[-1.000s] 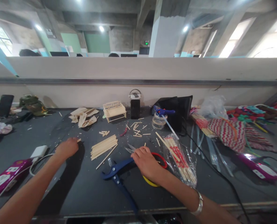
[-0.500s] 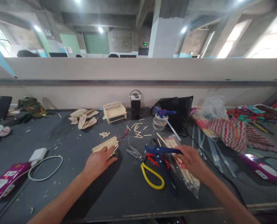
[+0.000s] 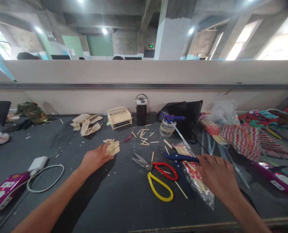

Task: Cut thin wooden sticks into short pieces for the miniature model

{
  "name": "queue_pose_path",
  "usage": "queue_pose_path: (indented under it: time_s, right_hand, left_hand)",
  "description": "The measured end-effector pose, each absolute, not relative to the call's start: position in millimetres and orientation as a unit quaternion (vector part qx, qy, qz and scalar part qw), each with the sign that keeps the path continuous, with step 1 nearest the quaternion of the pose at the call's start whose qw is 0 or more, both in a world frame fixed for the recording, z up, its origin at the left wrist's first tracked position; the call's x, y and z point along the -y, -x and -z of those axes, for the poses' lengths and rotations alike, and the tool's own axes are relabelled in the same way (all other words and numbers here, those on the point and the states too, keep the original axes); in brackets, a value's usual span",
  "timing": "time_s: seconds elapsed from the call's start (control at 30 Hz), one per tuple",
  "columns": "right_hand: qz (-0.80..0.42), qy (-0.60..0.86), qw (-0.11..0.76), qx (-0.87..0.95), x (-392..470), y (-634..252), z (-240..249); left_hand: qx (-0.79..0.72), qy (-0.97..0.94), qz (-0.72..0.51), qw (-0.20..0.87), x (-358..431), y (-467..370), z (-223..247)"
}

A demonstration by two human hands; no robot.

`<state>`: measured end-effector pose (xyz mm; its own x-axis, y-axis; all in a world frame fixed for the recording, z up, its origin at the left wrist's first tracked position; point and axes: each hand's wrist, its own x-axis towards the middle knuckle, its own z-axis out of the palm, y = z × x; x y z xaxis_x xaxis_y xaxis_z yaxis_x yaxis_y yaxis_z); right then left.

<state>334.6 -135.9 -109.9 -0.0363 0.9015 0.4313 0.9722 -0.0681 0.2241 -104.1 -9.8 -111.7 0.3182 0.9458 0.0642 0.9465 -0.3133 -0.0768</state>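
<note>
My left hand (image 3: 95, 160) has its thumb and fingers around the near left end of a bundle of short wooden sticks (image 3: 113, 148) lying on the desk. My right hand (image 3: 215, 168) is palm down, fingers apart, at the handle end of a blue cutter (image 3: 180, 157), beside a plastic bag of sticks (image 3: 199, 184). Between my hands lie scissors (image 3: 160, 191) with one red and one yellow handle. Loose sticks (image 3: 144, 141) are scattered farther back. A small wooden model bench (image 3: 119, 117) stands behind them.
A black phone (image 3: 141, 115) stands near the partition. A blue glue gun (image 3: 171, 117) rests on a glass jar (image 3: 166, 129). Crumpled paper (image 3: 87, 124) lies back left. Purple power strips (image 3: 9, 189) sit on both sides, with knitted fabric (image 3: 242, 139) at right.
My right hand and the blue cutter have moved right, off the scissors, uncovering the red handle. My left hand has shifted left, and the stick bundle now lies against the small pile beyond it.
</note>
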Motion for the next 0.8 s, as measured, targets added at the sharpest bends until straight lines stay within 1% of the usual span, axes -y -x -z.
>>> queue_pose_path:
  time_s: [0.03, 0.1, 0.17, 0.27, 0.37, 0.53, 0.8]
  right_hand:
    - [0.246, 0.679, 0.103, 0.684, 140.6, -318.3, 108.4]
    - [0.21, 0.621, 0.173, 0.736, 147.9, -285.8, 111.2]
    - [0.148, 0.574, 0.203, 0.779, 151.5, -257.2, 119.8]
    - [0.087, 0.556, 0.178, 0.807, 151.5, -228.9, 133.8]
    - [0.071, 0.571, 0.145, 0.804, 147.8, -219.3, 139.6]
    - [0.039, 0.574, 0.126, 0.808, 142.7, -225.9, 139.8]
    - [0.105, 0.61, 0.167, 0.768, 145.2, -257.1, 156.4]
  left_hand:
    - [0.586, 0.808, 0.006, 0.062, 7.1, 105.3, 110.7]
    - [0.583, 0.809, 0.004, 0.082, 2.3, 107.5, 109.4]
    - [0.58, 0.81, -0.004, 0.086, -1.3, 109.3, 108.6]
    - [0.567, 0.821, -0.018, 0.068, -3.2, 110.3, 107.0]
    - [0.543, 0.837, -0.032, 0.053, -1.7, 109.2, 104.2]
    - [0.544, 0.835, -0.066, 0.055, 3.6, 108.7, 100.0]
    - [0.591, 0.8, -0.084, 0.06, 4.8, 122.5, 102.1]
